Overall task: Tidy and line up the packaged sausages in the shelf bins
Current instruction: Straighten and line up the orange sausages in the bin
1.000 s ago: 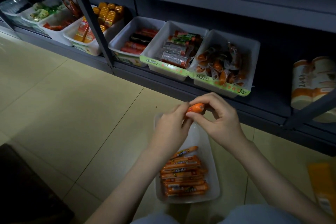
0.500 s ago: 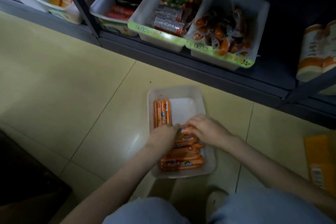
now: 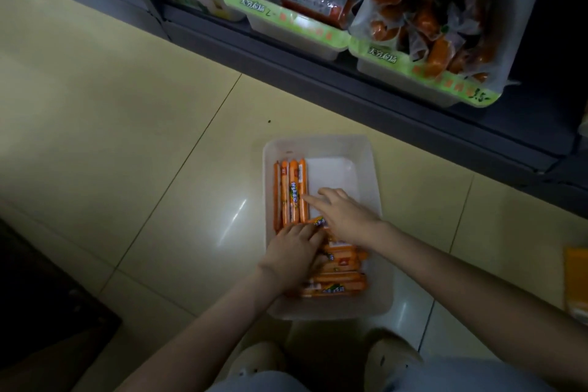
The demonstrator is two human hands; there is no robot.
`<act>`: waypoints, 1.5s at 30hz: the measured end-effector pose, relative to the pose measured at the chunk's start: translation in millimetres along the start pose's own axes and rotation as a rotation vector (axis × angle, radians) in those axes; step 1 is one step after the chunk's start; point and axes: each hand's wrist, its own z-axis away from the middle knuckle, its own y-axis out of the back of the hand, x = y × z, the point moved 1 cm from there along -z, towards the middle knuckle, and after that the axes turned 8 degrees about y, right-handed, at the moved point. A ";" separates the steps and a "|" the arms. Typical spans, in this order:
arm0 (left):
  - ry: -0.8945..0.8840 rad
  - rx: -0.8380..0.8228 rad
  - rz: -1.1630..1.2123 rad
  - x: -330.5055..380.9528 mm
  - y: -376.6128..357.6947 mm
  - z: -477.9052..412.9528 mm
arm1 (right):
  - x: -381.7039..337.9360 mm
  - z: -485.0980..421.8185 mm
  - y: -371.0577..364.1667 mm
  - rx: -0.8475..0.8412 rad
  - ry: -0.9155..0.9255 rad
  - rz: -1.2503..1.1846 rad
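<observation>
- On the tiled floor (image 3: 127,105), in front of the bottom shelf (image 3: 318,78): white bin (image 3: 377,200), long axis pointing away from the person.
- Far-left inside it: lengthwise row (image 3: 294,191) of four orange packaged sausages, side by side against the left wall, ends toward the shelf.
- Near end: crosswise pile (image 3: 337,288) of the same sausages, stacked roughly parallel, at right angles to the row.
- Far-right part of the bin bottom is bare white.
- Left hand (image 3: 292,254): palm down on the left end of the crosswise pile, fingers bent over the top sausages. Can't tell if it grips one or only rests there.
- Right hand (image 3: 345,215): palm down over the middle of the bin, fingers straight and spread. Forefinger tip touches the rightmost sausage of the row, other fingers lie over the bare bottom. Thumb hidden.
- Loose sausage (image 3: 319,221): only its labelled end shows, in the gap between the two hands, just at the near end of the row. Which hand has it: can't tell.
- On the shelf: right bin (image 3: 381,57) with a green label strip, full of jumbled clear-wrapped orange sausages.
- Middle bin (image 3: 286,22) touches it on the left, same green strip, holds flat clear packs with red sausages.
- Bottom of view: light shoes (image 3: 264,356), one either side of the bin's near end.
- Right edge: orange pack (image 3: 576,280) on the floor, cropped.
</observation>
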 end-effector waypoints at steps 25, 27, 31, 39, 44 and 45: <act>0.132 0.497 0.122 -18.8 62.3 -30.0 | -48.8 38.2 89.9 0.454 -0.065 -0.346; 0.132 0.522 0.209 -16.9 76.2 -24.1 | -56.6 48.6 109.1 0.532 -0.065 -0.401; 0.129 0.631 0.469 -11.6 107.7 -6.0 | -70.8 72.0 139.7 0.678 0.112 -0.628; 0.061 0.835 0.516 2.7 141.6 23.5 | -95.5 104.3 146.0 1.047 0.397 -0.679; 0.005 0.898 0.521 13.4 151.6 38.2 | -101.7 115.7 146.3 1.132 0.507 -0.608; 0.004 0.890 0.533 15.0 154.1 40.6 | -102.6 118.1 147.5 1.123 0.511 -0.626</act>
